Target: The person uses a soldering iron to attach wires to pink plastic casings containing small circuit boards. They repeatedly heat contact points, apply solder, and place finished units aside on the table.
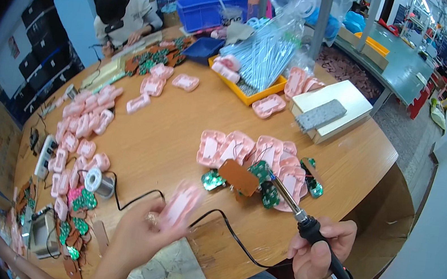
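Observation:
My left hand (139,230) grips a pink plastic shell (181,206), blurred by motion, held above the near part of the table. In my right hand (323,253) is a soldering iron (311,230) with a black handle, its tip pointing up and left. The tip is over green circuit boards (260,171), though I cannot tell whether it touches them. Beside these lie a brown board (238,177) and several pink shells (211,147) with pale rectangular insides. The iron's black cable (230,234) curves over the table behind my left hand.
A solder spool (98,182) stands at left beside piled pink shells (87,112) and a power strip (45,155). At the back are a yellow tray (248,94) of pale blue sticks and a cream box (333,109). A co-worker (126,17) sits at far left.

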`<state>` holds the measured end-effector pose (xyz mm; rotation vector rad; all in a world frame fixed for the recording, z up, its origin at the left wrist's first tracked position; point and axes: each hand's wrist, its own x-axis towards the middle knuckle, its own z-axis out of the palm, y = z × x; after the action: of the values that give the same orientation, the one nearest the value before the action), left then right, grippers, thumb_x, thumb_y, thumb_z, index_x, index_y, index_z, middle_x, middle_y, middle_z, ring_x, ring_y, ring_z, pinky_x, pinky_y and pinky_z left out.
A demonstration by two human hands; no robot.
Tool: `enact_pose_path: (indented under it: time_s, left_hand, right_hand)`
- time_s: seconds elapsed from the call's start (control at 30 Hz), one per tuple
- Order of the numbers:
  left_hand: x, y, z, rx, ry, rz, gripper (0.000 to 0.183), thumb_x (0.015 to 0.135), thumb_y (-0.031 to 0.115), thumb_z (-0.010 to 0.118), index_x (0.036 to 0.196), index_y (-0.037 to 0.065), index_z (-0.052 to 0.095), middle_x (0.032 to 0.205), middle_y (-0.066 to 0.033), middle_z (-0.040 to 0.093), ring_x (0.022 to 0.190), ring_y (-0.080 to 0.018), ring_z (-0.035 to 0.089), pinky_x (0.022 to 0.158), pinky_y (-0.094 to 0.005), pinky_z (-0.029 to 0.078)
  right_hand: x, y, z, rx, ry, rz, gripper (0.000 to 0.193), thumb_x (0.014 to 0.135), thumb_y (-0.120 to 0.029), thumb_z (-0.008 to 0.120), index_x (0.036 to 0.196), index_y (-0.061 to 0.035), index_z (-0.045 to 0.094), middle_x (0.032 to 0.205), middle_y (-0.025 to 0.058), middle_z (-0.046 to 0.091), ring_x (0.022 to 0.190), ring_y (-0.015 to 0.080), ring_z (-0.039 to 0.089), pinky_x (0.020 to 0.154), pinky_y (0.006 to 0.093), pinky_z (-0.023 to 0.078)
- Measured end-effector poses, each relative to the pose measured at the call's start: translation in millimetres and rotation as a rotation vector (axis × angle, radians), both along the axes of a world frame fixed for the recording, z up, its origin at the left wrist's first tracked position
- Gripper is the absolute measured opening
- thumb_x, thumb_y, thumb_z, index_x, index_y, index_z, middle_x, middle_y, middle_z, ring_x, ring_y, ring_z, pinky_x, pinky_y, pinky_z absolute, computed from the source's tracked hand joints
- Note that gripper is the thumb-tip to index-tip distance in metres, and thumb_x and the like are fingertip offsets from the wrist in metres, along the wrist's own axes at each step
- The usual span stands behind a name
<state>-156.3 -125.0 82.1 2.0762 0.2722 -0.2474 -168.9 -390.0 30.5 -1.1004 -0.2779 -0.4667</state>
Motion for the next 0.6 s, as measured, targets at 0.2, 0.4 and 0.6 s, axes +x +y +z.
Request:
enact_pose_path:
  time_s: [0.2,0.4,0.6]
  left_hand:
    - [153,-90,9,0.076,-0.462,-0.066,0.07,0.076,0.03,0.079,0.125,-0.009,0.047,0.087,-0.0187,0.065,0.074,-0.0205,0.065,0.064,-0.031,0.053]
    - [90,-86,-9,0.095,-0.461,-0.3,0.053,0.084,0.015,0.071,0.127,-0.007,0.05,0.113,-0.0157,0.059,0.078,-0.0168,0.064,0.071,-0.0284,0.052]
    - [-10,20,-16,0.159,-0.237,0.095,0.029,0.086,0.009,0.067,0.112,-0.001,0.062,0.101,-0.0098,0.062,0.075,-0.014,0.061,0.067,-0.0256,0.051]
  right_hand:
    - [11,-23,3,-0.029,0.033,-0.045,0.027,0.09,-0.014,0.06,0.105,-0.002,0.041,0.085,0.0139,0.054,0.065,0.0154,0.058,0.055,0.0276,0.051]
    - [19,-44,-15,-0.014,0.09,-0.204,0.025,0.089,-0.015,0.059,0.103,-0.003,0.042,0.083,0.0118,0.053,0.058,0.0134,0.055,0.048,0.0254,0.048]
    - [33,-42,-31,-0.036,0.208,-0.372,0.029,0.09,-0.03,0.057,0.1,-0.0048,0.045,0.067,0.0046,0.049,0.051,0.0061,0.043,0.042,0.0184,0.036]
